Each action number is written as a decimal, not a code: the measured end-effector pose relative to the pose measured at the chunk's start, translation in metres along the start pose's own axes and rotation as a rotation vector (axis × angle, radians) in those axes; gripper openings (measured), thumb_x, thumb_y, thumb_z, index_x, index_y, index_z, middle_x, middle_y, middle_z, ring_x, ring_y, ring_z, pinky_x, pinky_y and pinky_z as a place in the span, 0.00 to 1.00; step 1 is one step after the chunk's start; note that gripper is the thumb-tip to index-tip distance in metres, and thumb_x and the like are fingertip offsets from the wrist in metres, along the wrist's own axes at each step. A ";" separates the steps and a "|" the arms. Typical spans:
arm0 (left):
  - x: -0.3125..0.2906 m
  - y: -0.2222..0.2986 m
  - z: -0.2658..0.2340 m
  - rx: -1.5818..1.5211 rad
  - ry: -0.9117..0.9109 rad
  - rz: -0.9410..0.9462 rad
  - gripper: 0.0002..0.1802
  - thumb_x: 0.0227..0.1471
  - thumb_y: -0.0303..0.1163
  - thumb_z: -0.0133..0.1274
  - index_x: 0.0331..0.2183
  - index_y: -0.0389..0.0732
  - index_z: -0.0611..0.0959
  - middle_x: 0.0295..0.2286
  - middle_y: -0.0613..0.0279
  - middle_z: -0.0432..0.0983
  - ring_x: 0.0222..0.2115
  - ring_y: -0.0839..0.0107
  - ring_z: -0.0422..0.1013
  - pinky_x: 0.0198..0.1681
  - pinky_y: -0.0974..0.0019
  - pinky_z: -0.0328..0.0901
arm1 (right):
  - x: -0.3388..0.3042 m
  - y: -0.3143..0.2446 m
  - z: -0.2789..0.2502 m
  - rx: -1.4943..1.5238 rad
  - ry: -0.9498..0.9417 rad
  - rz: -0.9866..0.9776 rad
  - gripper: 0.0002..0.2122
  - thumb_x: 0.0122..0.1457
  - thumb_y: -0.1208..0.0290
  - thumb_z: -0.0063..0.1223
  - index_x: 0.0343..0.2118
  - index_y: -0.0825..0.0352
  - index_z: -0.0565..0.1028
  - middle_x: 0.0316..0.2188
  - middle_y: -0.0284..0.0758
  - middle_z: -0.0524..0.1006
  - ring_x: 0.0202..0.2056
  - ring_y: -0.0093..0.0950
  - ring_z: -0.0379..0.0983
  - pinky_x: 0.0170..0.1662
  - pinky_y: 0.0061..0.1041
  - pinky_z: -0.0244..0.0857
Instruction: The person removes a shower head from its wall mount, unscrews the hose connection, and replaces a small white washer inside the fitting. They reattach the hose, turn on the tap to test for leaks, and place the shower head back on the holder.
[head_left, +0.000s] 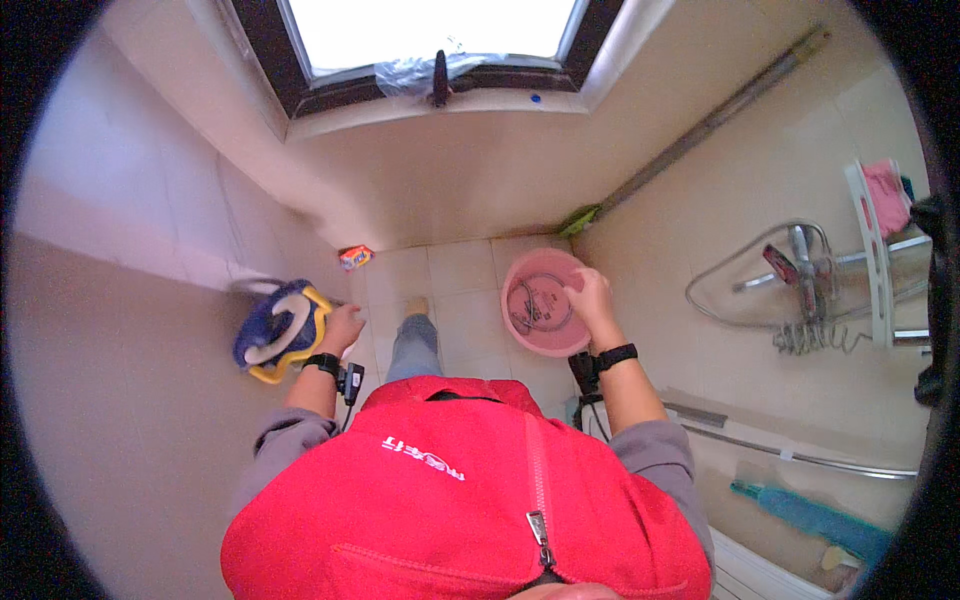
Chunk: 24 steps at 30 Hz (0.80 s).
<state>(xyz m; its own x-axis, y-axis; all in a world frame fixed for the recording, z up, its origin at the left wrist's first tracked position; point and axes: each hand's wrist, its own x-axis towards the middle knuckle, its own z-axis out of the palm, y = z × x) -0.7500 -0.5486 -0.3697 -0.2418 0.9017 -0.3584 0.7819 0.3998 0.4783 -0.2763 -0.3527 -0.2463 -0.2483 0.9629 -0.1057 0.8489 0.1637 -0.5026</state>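
My left hand [343,328] is closed at the yellow edge of a blue and yellow thing shaped like a child's toilet seat [268,325]. It has a curved cream part and is held tilted near the left wall. On the other side, my right hand [592,300] grips the right rim of a round pink basin [555,348], thumb and fingers at the edge. Inside the basin lies a thin, dark, looped thing [530,312] whose kind I cannot make out. Both wrists wear black straps with small devices.
A small orange packet [354,257] lies by the far wall on the tiled floor [460,275]. A long pole with a green end [580,220] leans in the right corner. Shower fittings [805,270] and a white rack [870,250] are on the right wall; a window [430,40] is ahead.
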 end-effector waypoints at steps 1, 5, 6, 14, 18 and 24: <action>0.038 0.003 -0.024 -0.114 0.055 0.025 0.22 0.44 0.37 0.56 0.42 0.37 0.78 0.40 0.46 0.75 0.42 0.52 0.71 0.46 0.58 0.66 | 0.042 -0.024 0.011 0.179 0.001 0.025 0.17 0.47 0.72 0.62 0.41 0.70 0.74 0.36 0.36 0.77 0.39 0.26 0.72 0.43 0.26 0.67; 0.199 0.044 -0.151 -0.599 0.203 0.161 0.21 0.48 0.32 0.55 0.45 0.36 0.75 0.42 0.50 0.74 0.43 0.60 0.71 0.44 0.63 0.68 | 0.225 -0.137 0.034 0.566 0.210 -0.027 0.16 0.50 0.69 0.59 0.41 0.69 0.73 0.38 0.38 0.77 0.38 0.29 0.73 0.42 0.28 0.67; 0.242 0.057 -0.191 -0.645 0.222 0.129 0.21 0.49 0.31 0.55 0.47 0.37 0.74 0.42 0.51 0.74 0.44 0.63 0.71 0.44 0.64 0.68 | 0.277 -0.168 0.030 0.596 0.251 -0.036 0.17 0.50 0.70 0.60 0.42 0.70 0.73 0.39 0.38 0.76 0.38 0.27 0.72 0.42 0.26 0.67; 0.466 0.142 -0.430 -0.705 0.585 0.539 0.20 0.48 0.31 0.58 0.45 0.37 0.76 0.37 0.58 0.76 0.38 0.69 0.72 0.35 0.69 0.71 | 0.563 -0.401 -0.029 0.585 0.398 -0.264 0.20 0.50 0.68 0.61 0.45 0.70 0.71 0.42 0.39 0.73 0.30 0.21 0.72 0.33 0.20 0.68; 0.493 0.141 -0.455 -0.983 0.334 0.359 0.14 0.50 0.33 0.58 0.37 0.36 0.80 0.31 0.60 0.78 0.29 0.75 0.73 0.28 0.74 0.71 | 0.580 -0.443 -0.044 0.430 0.318 -0.237 0.17 0.49 0.65 0.62 0.40 0.69 0.74 0.32 0.34 0.77 0.28 0.17 0.71 0.31 0.16 0.66; 0.475 0.172 -0.482 -1.458 0.438 0.616 0.08 0.55 0.30 0.50 0.32 0.35 0.78 0.25 0.58 0.78 0.26 0.70 0.76 0.29 0.68 0.74 | 0.549 -0.436 -0.101 0.807 0.407 -0.494 0.05 0.52 0.76 0.59 0.29 0.68 0.74 0.26 0.30 0.77 0.30 0.19 0.73 0.35 0.16 0.65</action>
<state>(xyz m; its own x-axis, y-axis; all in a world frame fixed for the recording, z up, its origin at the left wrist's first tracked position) -1.0072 0.0277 -0.0713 -0.4506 0.8478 0.2796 -0.2917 -0.4358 0.8515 -0.7358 0.1262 0.0012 -0.1805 0.8515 0.4924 0.0908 0.5129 -0.8537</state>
